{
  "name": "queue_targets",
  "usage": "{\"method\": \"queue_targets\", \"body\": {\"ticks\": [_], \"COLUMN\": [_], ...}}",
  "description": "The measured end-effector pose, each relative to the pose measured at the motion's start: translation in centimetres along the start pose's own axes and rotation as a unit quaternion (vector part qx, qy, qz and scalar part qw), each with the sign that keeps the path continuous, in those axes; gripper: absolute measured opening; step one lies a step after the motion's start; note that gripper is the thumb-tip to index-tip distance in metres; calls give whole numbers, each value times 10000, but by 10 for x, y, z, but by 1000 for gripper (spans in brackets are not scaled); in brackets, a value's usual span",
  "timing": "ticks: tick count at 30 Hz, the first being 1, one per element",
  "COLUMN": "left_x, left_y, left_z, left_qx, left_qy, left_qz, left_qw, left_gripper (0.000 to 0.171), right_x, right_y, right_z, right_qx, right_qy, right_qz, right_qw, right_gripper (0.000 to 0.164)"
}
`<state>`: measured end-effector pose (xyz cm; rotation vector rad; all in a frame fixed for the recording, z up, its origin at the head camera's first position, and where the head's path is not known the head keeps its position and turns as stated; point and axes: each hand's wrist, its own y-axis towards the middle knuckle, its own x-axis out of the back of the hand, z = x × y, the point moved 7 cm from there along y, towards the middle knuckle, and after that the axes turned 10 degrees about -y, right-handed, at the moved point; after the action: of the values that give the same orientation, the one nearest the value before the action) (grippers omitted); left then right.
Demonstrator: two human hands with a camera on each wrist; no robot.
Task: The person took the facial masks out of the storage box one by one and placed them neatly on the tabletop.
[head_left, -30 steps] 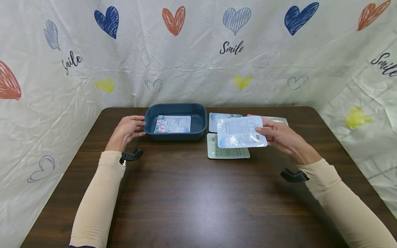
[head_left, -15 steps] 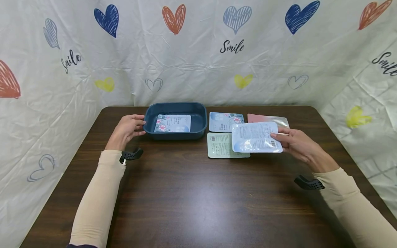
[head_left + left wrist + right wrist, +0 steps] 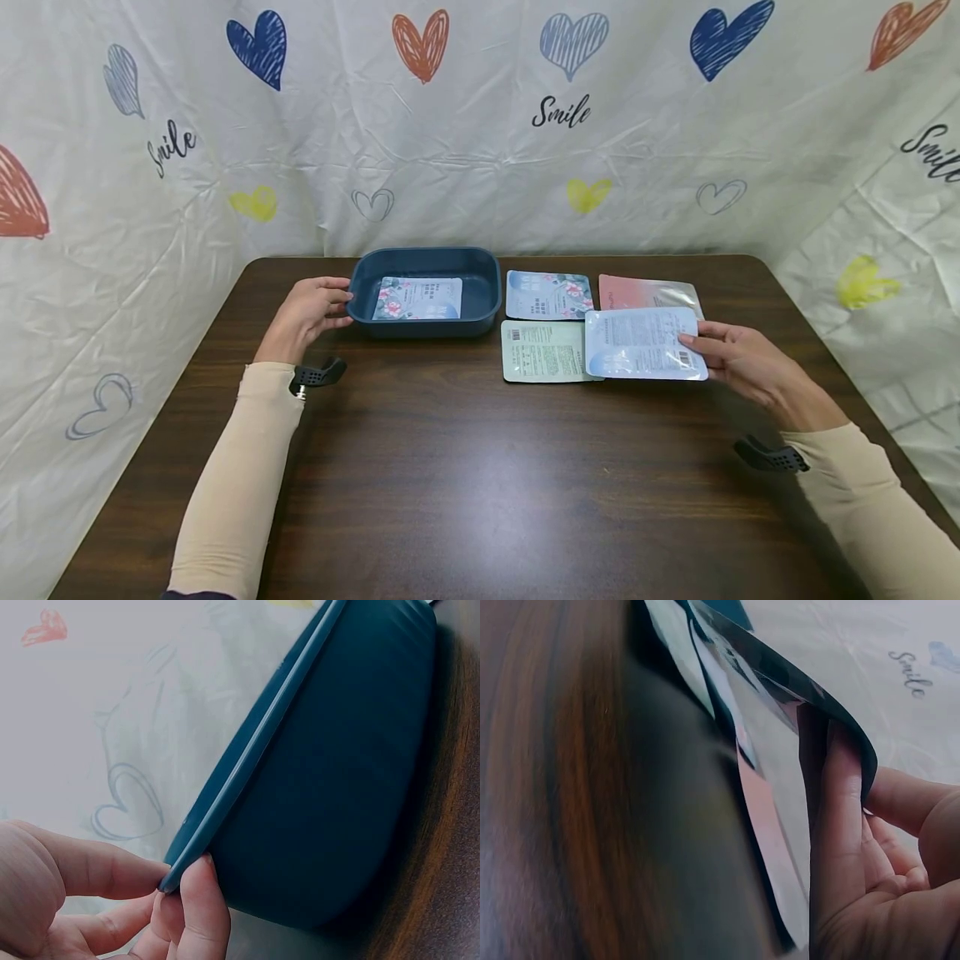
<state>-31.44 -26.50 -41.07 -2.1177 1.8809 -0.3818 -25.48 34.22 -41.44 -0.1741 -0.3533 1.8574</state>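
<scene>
My left hand (image 3: 306, 315) pinches the rim of a dark blue plastic basin (image 3: 424, 329) at its left end; in the left wrist view, thumb and fingertips (image 3: 201, 889) meet at that rim. Inside the basin lies a floral face mask sachet (image 3: 417, 298). Between thumb and fingers, my right hand (image 3: 750, 362) holds the right edge of a light blue face mask sachet (image 3: 643, 343), printed back upward. This sachet overlaps the green sachet (image 3: 543, 352) and the lower part of the pink sachet (image 3: 645, 292). In the right wrist view it bends above the pink one (image 3: 761, 817).
Another floral blue sachet (image 3: 549, 296) lies right of the basin, behind the green one. A brown wooden table (image 3: 480, 483) carries everything. Behind it hangs a white cloth (image 3: 465, 125) printed with hearts. Black camera bands (image 3: 771, 456) sit at the wrists.
My right hand has carried the light blue sachet to the right and toward me, uncovering the floral sachet and more of the green one. The left hand stays at the basin rim.
</scene>
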Motion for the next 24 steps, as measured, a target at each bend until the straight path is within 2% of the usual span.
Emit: {"method": "queue_targets", "body": {"ticks": [4,8,14,16,21,24], "left_x": [0,-1,1,1,0,0], "left_y": [1,1,1,1,2,2], "left_z": [0,-1,-1,-1,-1,-1], "left_qx": [-27,-39,-55,-75,-103,-104], "left_qy": [15,46,112,134,170,178], "left_qz": [-10,-56,-137,-127,-79,-92], "left_qw": [10000,10000,9998,9998,9998,9997], "left_gripper": [47,46,44,45,45,45], "right_x": [9,20,31,31,30,32], "right_y": [-3,-6,-5,-5,-4,-4], "right_z": [-5,-12,-19,-20,-21,-22], "right_qx": [-67,-211,-414,-434,-488,-532], "right_qy": [-225,-685,-1728,-2041,-2651,-2926], "right_qz": [-145,-374,-698,-704,-582,-639], "right_qw": [9996,9967,9816,9754,9612,9526], "right_gripper": [15,12,3,12,49,59]}}
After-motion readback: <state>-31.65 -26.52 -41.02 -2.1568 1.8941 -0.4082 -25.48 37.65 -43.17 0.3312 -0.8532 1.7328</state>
